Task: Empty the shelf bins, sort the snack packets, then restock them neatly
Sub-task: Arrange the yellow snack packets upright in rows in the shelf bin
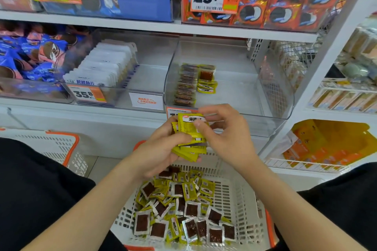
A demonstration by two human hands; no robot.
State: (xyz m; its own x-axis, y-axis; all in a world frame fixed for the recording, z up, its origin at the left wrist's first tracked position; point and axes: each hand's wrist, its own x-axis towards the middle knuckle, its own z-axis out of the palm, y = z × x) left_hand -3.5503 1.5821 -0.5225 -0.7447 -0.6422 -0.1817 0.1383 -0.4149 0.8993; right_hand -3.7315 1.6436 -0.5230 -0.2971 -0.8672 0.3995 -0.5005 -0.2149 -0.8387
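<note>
Yellow snack packets, a stack too overlapped to count, sat gripped between left hand and right hand; below them one basket held many more; beyond, one clear bin held two short rows

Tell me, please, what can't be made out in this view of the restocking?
Head view only:
- Price tag on the clear bin: hidden behind the hands and packets.
- Count of yellow packets in the left hand and right hand: fingers cover the stack.
- Packet print: too small and blurred.
- Basket: near edge cut off by the frame.
</note>
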